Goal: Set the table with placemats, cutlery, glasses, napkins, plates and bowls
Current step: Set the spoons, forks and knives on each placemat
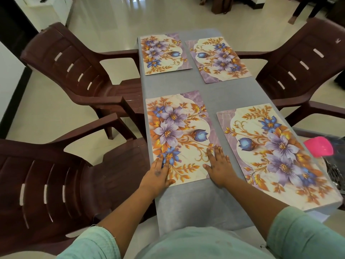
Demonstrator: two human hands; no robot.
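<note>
Here, the placemat step is judged to be nearly closed out. Four rectangular floral placemats, printed with purple and blue flowers and orange leaves, are laid on the long grey-clothed table (188, 208): a far-left placemat (164, 53), a far-right placemat (218, 59), a near-right placemat (274, 156) and a near-left placemat (179, 137), each set before one of the dark brown plastic armchairs (78, 71) drawn up along the two long sides.

The near-left placemat is being pressed flat at its near edge. The left hand (160, 171) is laid on the mat's near-left corner with fingers straight and spread; nothing is gripped. The right hand (219, 165) is laid over the near-right corner, fingers likewise extended and flat, partly on the mat and partly on the cloth beside it; nothing is held there either. The touch reads as a smoothing or squaring of the mat (a judgement, since no motion can be seen in one picture).

No cutlery, glasses, napkins, plates or bowls are seen on the table, so most of the task is judged to be left. A bright pink plastic object (319, 146) is seen at the right edge beside something dark; what either is cannot be told.

For the next move, both hands would have to be lifted clear without the mat being dragged askew, and the remaining tableware would have to be fetched from somewhere outside the view.
</note>
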